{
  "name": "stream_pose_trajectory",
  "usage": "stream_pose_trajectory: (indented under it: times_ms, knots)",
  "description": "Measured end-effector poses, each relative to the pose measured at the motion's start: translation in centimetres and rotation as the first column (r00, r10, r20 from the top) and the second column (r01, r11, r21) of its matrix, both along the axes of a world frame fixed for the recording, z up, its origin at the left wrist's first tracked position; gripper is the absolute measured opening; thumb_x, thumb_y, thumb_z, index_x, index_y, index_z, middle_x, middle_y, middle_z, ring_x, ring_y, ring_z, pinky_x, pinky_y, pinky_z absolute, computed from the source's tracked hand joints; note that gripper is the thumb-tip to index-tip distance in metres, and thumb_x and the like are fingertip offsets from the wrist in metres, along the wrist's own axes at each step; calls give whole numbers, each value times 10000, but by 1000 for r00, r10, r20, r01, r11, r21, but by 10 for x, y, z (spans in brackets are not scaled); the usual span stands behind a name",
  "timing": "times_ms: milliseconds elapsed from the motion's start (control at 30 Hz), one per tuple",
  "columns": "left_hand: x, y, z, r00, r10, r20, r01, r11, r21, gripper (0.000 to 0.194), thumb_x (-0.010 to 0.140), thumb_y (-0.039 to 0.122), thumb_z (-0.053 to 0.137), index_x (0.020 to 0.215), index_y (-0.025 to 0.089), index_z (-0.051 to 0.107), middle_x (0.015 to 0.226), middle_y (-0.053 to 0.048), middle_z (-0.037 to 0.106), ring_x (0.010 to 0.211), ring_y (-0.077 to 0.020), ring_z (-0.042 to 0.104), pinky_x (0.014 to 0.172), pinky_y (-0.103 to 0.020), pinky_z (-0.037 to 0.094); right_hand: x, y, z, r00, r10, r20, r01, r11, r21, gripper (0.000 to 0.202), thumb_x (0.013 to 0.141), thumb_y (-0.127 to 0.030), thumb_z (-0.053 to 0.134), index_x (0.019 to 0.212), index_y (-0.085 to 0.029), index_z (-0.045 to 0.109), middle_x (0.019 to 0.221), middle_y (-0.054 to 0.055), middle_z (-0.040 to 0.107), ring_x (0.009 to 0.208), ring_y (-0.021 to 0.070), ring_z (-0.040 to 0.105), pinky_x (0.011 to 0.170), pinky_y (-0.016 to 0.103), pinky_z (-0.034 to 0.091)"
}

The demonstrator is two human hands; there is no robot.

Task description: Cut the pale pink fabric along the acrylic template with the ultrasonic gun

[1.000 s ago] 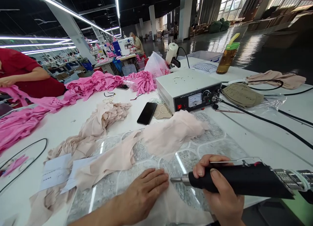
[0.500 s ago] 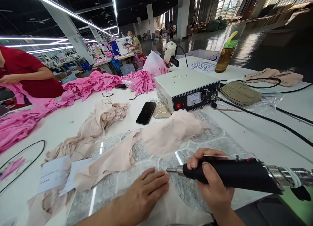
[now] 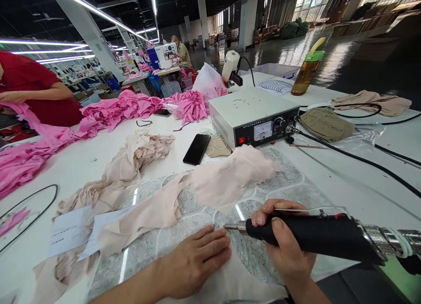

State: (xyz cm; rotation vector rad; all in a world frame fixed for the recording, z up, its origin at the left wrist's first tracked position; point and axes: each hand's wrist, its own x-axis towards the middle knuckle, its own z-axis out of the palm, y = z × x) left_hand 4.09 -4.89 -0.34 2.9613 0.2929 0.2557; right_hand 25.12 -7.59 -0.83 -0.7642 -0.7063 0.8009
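My right hand (image 3: 289,242) is wrapped round a black handheld ultrasonic tool (image 3: 315,234), whose metal tip points left. That tip sits close to the fingertips of my left hand (image 3: 197,258). Palm down, my left hand lies with fingers stretched out on a pale pink fabric piece (image 3: 237,280) at the near edge. Beneath is a clear sheet over a grey marbled board (image 3: 144,247). Further pale pink pieces (image 3: 230,174) lie beyond my hands, one a long strip (image 3: 148,216). Whether the tip touches the fabric I cannot tell.
A white control box (image 3: 256,115) with a cable stands behind the fabric, beside a phone (image 3: 196,149). Beige fabric (image 3: 125,163) and paper slips (image 3: 70,231) lie left. Pink fabric (image 3: 125,109) runs along the far side, near a person in red (image 3: 42,89). A bottle (image 3: 307,73) stands right.
My left hand has shifted slightly right and up, its fingertips nearer the tool's tip. The tool stays almost still in my right hand. The view has shifted slightly.
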Motion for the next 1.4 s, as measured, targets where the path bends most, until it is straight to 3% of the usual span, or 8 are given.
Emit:
stream_pose_trajectory:
  times_ms: [333,1100,1400]
  knots:
    - [2,-1,1,999,-7,-32,8,999,40,329,1018,111,340,1286,74,527,1352,-114,566,1367,-245,402,1170,-445,271,0,1,1,1000,13,-4,-13,1000,1,80,842,-267,625,892,-260,563,808,-15,540,601,124,541,594,333,503]
    - [3,-2,5,996,-21,-82,29,994,103,331,1031,176,340,1280,143,556,1361,-66,563,1342,-252,422,1140,-421,307,1,0,3,1000,8,-30,-9,999,-37,83,807,-255,638,852,-243,570,780,-9,541,579,120,528,566,323,508]
    - [4,-3,8,998,-9,-64,15,995,98,330,1031,165,324,1256,140,563,1340,-84,572,1321,-264,439,1096,-431,349,11,-14,14,1000,-17,-9,17,999,-34,92,776,-254,654,827,-235,579,709,-12,513,532,123,508,487,306,517]
